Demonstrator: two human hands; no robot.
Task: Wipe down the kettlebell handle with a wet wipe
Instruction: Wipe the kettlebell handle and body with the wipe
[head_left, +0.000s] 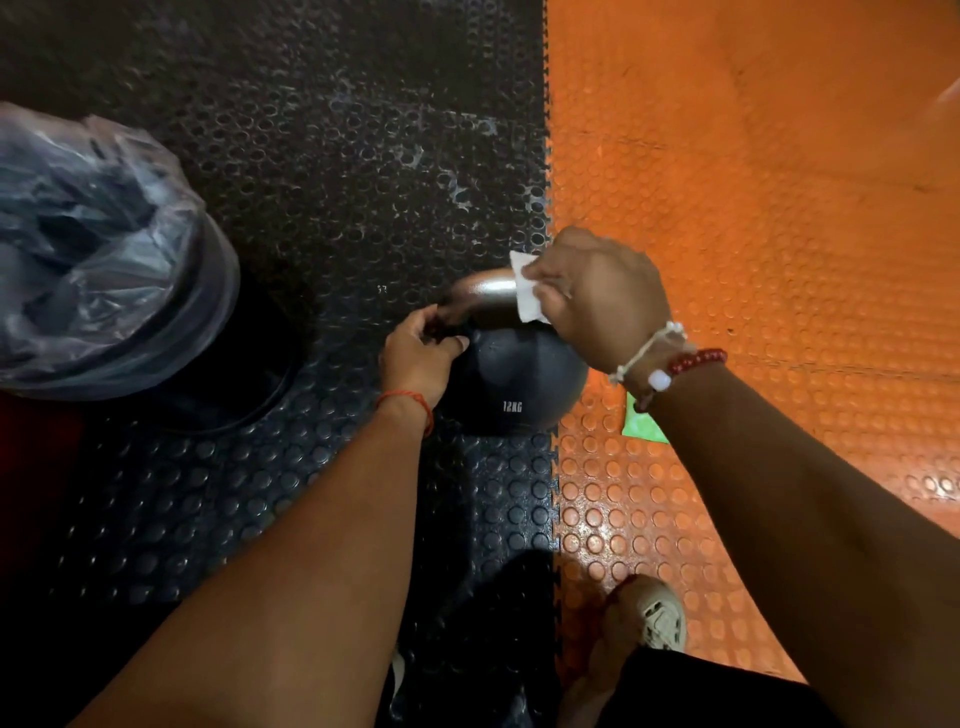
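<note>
A black kettlebell (524, 384) marked 12KG stands on the studded floor where the black mat meets the orange mat. Its silver handle (480, 291) arches over the top. My right hand (602, 296) grips a white wet wipe (525, 291) wrapped over the right part of the handle. My left hand (421, 348) holds the kettlebell at the left foot of the handle, fingers curled round it. The right end of the handle is hidden by the wipe and my hand.
A bin lined with a crumpled clear plastic bag (98, 260) stands on the black mat at the left. A green packet (641, 423) lies on the orange mat (779, 208) behind my right wrist. My foot in a pale shoe (660, 613) is at the bottom.
</note>
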